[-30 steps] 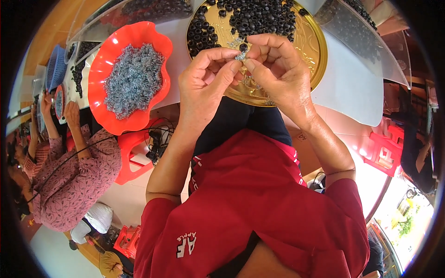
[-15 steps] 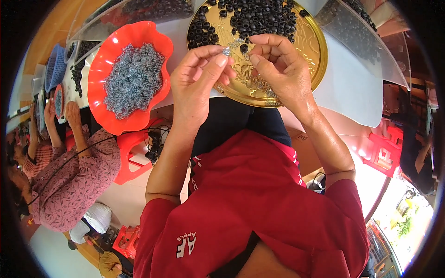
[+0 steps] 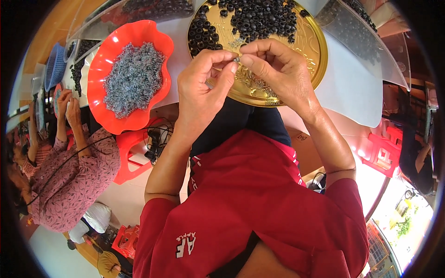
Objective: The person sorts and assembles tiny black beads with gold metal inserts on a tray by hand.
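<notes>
My left hand (image 3: 206, 81) pinches a small metal spring (image 3: 237, 59) between thumb and fingers. The fingertips of my right hand (image 3: 280, 72) are closed right beside it, and whatever they hold is hidden. Both hands are over the near part of a round gold tray (image 3: 323, 53). Black ring-shaped pieces (image 3: 264, 21) are heaped at the tray's far side. Loose springs (image 3: 255, 85) lie on the tray under my right hand. To the left, a red wavy-rimmed bowl (image 3: 96, 76) holds a large pile of springs (image 3: 132, 81).
Clear plastic bins (image 3: 366, 39) with black pieces stand at the far right and far left. A blue basket (image 3: 56, 67) is at left. A person in a patterned pink top (image 3: 76, 180) works there. Red stools (image 3: 382, 155) stand on the floor.
My two hands have come together, and the spring in my left hand now meets my right fingertips. The left hand moved right and slightly down. The neighbour's hands shifted a little.
</notes>
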Demonstrator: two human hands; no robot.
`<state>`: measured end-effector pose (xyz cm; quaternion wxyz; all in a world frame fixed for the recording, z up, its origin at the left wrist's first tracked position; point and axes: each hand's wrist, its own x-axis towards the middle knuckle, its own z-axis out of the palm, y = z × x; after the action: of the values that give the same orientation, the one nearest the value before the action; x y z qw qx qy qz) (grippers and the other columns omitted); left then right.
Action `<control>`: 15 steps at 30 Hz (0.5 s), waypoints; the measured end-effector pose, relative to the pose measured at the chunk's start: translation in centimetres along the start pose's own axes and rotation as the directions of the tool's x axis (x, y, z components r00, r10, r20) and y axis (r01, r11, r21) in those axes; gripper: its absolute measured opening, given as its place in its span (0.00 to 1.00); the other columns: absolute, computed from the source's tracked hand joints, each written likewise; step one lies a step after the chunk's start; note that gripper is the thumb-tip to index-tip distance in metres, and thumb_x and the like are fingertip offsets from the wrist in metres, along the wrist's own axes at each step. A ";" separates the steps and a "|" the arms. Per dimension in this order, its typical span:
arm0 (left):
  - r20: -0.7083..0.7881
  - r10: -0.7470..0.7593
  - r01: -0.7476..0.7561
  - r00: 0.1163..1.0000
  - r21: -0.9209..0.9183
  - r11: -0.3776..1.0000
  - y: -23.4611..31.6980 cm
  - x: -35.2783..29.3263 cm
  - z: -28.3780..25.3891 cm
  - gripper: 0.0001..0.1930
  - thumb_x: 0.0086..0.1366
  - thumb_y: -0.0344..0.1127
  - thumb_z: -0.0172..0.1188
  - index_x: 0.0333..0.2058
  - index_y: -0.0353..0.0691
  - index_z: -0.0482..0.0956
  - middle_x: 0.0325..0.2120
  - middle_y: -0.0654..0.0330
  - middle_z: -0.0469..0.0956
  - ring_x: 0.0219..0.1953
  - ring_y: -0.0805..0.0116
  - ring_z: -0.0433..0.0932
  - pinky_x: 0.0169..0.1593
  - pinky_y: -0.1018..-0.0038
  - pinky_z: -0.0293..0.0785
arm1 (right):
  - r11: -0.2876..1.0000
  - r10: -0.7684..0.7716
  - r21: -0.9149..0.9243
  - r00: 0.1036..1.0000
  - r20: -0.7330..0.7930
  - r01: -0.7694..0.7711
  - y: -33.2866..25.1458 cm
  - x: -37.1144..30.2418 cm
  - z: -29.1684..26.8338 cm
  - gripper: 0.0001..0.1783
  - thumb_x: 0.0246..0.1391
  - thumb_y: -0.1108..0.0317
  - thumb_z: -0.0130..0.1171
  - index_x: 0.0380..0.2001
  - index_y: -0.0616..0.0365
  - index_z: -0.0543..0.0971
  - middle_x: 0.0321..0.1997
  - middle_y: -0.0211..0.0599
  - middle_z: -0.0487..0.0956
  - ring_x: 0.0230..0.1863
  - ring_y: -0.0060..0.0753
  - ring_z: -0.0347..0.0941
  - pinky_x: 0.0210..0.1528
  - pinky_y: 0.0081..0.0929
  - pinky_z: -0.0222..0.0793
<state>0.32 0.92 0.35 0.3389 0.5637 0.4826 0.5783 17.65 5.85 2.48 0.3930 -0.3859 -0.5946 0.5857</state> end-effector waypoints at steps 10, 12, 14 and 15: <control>0.029 0.042 -0.045 0.999 0.087 0.995 0.4 0.1 0.0 0.08 0.63 0.22 0.65 0.41 0.32 0.81 0.33 0.58 0.81 0.30 0.76 0.80 0.35 0.79 0.76 | 0.984 0.153 0.086 0.985 0.074 -0.159 -0.2 0.0 -0.5 0.12 0.62 0.67 0.65 0.44 0.63 0.81 0.34 0.30 0.81 0.28 0.17 0.75 0.33 0.16 0.72; 0.044 -0.010 0.011 0.999 -0.022 1.000 0.6 0.0 0.1 0.07 0.64 0.22 0.64 0.41 0.31 0.81 0.34 0.59 0.81 0.32 0.76 0.80 0.36 0.79 0.77 | 0.980 0.153 0.114 0.984 0.093 -0.164 -0.2 0.0 -0.6 0.12 0.62 0.67 0.64 0.44 0.63 0.81 0.34 0.31 0.81 0.29 0.17 0.75 0.33 0.16 0.72; 0.054 -0.031 0.034 0.998 -0.068 0.997 0.7 0.0 0.1 0.07 0.65 0.21 0.63 0.42 0.30 0.80 0.35 0.59 0.81 0.33 0.77 0.80 0.37 0.80 0.77 | 0.975 0.153 0.142 0.982 0.113 -0.169 -0.2 -0.1 -0.7 0.12 0.62 0.68 0.64 0.45 0.63 0.81 0.34 0.31 0.81 0.29 0.18 0.75 0.34 0.16 0.73; 0.066 -0.051 0.059 0.997 -0.114 0.992 0.8 0.0 0.2 0.08 0.65 0.21 0.62 0.43 0.30 0.80 0.37 0.59 0.81 0.34 0.77 0.80 0.38 0.80 0.78 | 0.972 0.144 0.167 0.982 0.118 -0.163 -0.2 -0.1 -0.8 0.11 0.62 0.68 0.64 0.45 0.63 0.80 0.35 0.31 0.81 0.29 0.18 0.75 0.34 0.16 0.73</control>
<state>0.62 0.68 1.09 0.4017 0.5475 0.4529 0.5777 18.42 6.10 2.63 0.3471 -0.3631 -0.5289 0.6840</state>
